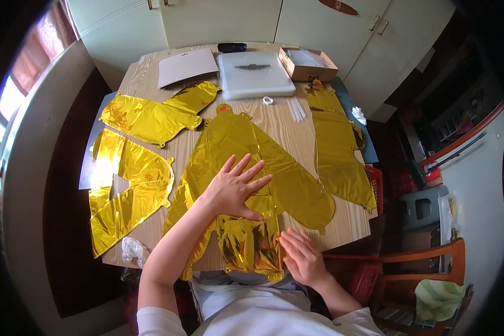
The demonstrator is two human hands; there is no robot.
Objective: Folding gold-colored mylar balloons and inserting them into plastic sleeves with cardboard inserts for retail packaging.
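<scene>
in the head view, a large, flat, shiny gold foil shape with small edge tabs [224, 151] lies at the middle of the pale wood-grained bench [288, 131], reaching toward six o'clock. the hands are apart from each other: the bare left hand [234, 187] lies palm down on the foil with its fingers spread, while the bare right hand [302, 255], at five o'clock, has its fingers at the right edge of a crinkled gold foil section [249, 243]; whether it pinches that edge i cannot tell. a second gold foil shape [145, 117] lies at ten o'clock, a third gold foil shape [151, 193] at eight to nine, and a long gold foil shape [341, 157] at three. toward eleven o'clock sits a pale grey flat card [187, 68], at twelve a clear-white plastic stack [256, 81], and at one an open brown cardboard box [315, 74], with a small white ring [268, 101] and thin whitish strips [297, 110] nearer in. crumpled white tissue [134, 250] rests at eight o'clock; a brown wooden chair [459, 252] stands off the bench at four.
</scene>
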